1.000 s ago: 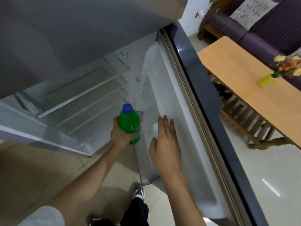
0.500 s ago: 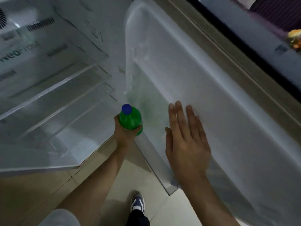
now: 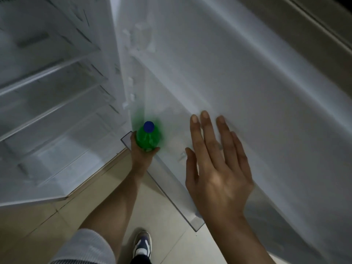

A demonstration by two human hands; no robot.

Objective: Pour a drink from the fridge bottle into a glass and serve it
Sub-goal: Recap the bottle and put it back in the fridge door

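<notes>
A green bottle (image 3: 148, 139) with a blue cap stands upright at the near end of the clear door shelf (image 3: 171, 189) of the open fridge. My left hand (image 3: 142, 155) is wrapped around its lower body from below. My right hand (image 3: 215, 168) is spread flat, fingers apart, against the white inner face of the fridge door (image 3: 238, 92), to the right of the bottle and holding nothing. No glass is in view.
The fridge's interior (image 3: 53, 103) with several bare shelves fills the left. The door's dark gasket edge (image 3: 314, 35) runs along the upper right. Beige floor tiles (image 3: 167, 216) and my shoe (image 3: 142, 244) lie below, between the cabinet and the door.
The view has dropped lower and closer into the fridge; table and sofa have left the frame. My left hand with the bottle sits at the door shelf's end. My right hand stays on the door.
</notes>
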